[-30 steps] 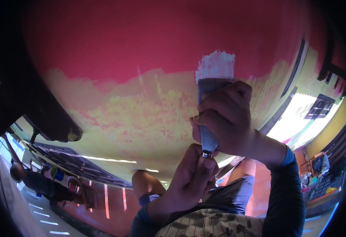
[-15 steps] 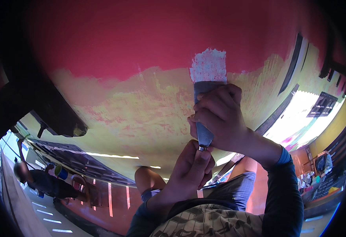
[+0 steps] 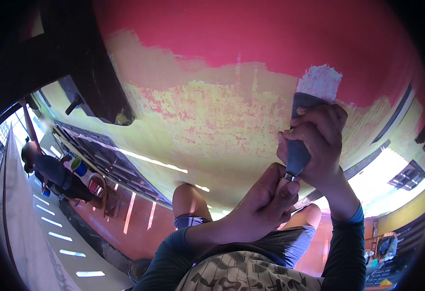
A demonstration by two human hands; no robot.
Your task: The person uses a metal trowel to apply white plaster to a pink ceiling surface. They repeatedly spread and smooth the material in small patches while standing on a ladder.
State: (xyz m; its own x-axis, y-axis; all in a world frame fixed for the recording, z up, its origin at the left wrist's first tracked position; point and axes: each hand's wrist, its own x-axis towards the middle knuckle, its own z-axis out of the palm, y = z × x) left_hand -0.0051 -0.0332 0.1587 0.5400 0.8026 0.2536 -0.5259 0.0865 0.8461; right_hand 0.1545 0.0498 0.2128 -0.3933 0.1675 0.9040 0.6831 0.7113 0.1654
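A wall (image 3: pixel 207 116) fills the middle, pink above and pale yellow with mottled pink below. My right hand (image 3: pixel 314 136) is closed round the wide grey blade of a scraper (image 3: pixel 299 155), fingers pressing on it from the side. My left hand (image 3: pixel 266 199) grips the scraper's handle just below the metal collar. The blade points upward against the wall, and a rough white patch (image 3: pixel 319 80) shows directly above its top edge, where pink and yellow paint meet.
A dark wooden frame (image 3: pixel 72 53) juts at upper left. At far left a co-worker (image 3: pixel 57 174) has an arm raised, near coloured buckets (image 3: pixel 78 166) and a chair (image 3: pixel 107 201). My knees (image 3: pixel 188 199) are bent below the wall. Cluttered items (image 3: pixel 386 245) sit at far right.
The view has turned, so wall, frame and co-worker appear shifted. My hands and the scraper now appear farther right in the picture, still held the same way, with the white patch above the blade.
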